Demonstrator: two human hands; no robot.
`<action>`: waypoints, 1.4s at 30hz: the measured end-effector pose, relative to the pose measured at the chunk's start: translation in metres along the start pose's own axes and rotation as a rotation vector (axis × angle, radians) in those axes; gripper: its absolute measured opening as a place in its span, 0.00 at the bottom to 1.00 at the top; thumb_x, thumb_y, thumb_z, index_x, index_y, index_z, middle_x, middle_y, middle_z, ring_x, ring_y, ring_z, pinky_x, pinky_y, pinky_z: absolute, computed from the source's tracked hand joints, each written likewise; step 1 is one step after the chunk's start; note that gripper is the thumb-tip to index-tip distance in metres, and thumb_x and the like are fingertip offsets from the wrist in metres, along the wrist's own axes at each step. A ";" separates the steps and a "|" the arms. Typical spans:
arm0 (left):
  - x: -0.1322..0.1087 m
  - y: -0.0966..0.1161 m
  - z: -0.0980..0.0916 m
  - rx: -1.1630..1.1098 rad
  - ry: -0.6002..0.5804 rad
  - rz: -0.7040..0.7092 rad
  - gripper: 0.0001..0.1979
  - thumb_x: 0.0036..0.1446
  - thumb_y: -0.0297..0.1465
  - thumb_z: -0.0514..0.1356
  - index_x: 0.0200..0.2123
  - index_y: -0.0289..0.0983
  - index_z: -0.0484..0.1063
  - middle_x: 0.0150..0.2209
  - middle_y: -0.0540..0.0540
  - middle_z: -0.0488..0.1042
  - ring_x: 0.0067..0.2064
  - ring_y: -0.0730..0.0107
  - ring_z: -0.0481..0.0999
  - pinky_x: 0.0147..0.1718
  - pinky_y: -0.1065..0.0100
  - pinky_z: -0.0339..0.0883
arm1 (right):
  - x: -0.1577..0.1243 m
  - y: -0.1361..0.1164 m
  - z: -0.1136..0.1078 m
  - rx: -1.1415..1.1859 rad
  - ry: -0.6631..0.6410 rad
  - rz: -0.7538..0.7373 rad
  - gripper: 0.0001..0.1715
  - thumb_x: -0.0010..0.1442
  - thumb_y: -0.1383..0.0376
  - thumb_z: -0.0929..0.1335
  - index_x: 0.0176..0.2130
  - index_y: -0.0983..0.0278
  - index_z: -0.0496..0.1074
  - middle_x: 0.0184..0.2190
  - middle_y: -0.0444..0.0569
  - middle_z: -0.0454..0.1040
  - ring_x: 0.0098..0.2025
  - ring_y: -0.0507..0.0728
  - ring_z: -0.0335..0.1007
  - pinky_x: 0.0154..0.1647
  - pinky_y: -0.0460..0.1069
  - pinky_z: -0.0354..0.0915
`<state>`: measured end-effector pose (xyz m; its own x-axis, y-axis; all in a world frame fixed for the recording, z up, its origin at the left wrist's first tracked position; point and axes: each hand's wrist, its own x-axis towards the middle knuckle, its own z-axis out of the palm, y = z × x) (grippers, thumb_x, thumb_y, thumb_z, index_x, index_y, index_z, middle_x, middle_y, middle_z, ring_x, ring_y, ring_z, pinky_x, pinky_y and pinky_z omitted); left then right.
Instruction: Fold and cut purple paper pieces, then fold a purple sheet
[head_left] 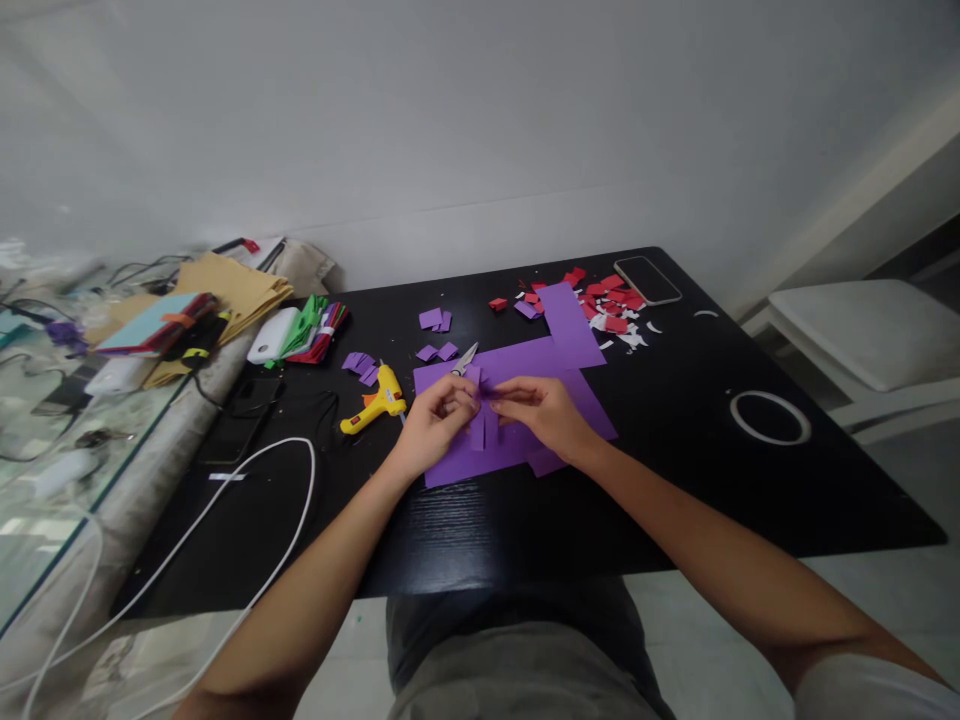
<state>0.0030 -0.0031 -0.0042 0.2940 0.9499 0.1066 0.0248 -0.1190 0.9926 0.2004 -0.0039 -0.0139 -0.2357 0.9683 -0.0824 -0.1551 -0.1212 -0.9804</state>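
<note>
Between my hands is a folded strip of purple paper [478, 432], held upright over larger purple sheets [450, 468] on the black table. My left hand [442, 415] pinches its left side, fingers curled. From the right, my right hand [544, 410] grips the same strip between thumb and fingertips. The exact folds are partly hidden by my fingers. Just behind my left hand lie scissors [466, 357], blades showing and handles hidden. To the left rests a yellow glue gun [381, 398], its nozzle pointing away from me.
Small purple pieces [360, 365] lie near the glue gun. Red and white paper scraps [615, 305] and a phone [648, 280] are at the back right. A white ring [770, 417] lies on the right. A white cable [311, 480] loops across the left, near stacked coloured paper [319, 335].
</note>
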 end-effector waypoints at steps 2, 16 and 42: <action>-0.001 0.002 -0.001 0.033 -0.008 0.031 0.07 0.56 0.33 0.65 0.38 0.38 0.75 0.26 0.53 0.73 0.25 0.74 0.72 0.28 0.70 0.66 | -0.001 -0.002 0.000 -0.002 -0.009 -0.035 0.14 0.49 0.57 0.79 0.36 0.60 0.82 0.34 0.46 0.83 0.37 0.57 0.81 0.44 0.54 0.78; -0.006 0.005 0.001 0.205 0.090 0.125 0.07 0.62 0.34 0.62 0.37 0.39 0.79 0.32 0.48 0.76 0.30 0.70 0.69 0.30 0.69 0.62 | -0.008 -0.009 0.003 -0.124 0.059 -0.127 0.12 0.53 0.56 0.78 0.36 0.59 0.82 0.37 0.48 0.84 0.42 0.60 0.81 0.49 0.56 0.77; -0.013 0.001 0.006 0.427 0.177 0.266 0.08 0.65 0.36 0.65 0.39 0.38 0.81 0.34 0.48 0.83 0.33 0.70 0.78 0.35 0.70 0.71 | -0.016 -0.006 0.007 -0.278 0.088 -0.365 0.07 0.62 0.60 0.76 0.40 0.58 0.84 0.36 0.46 0.85 0.39 0.58 0.83 0.43 0.52 0.78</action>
<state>0.0047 -0.0173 -0.0053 0.1785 0.9008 0.3957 0.3691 -0.4342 0.8218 0.1986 -0.0204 -0.0052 -0.1296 0.9530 0.2738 0.0528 0.2824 -0.9579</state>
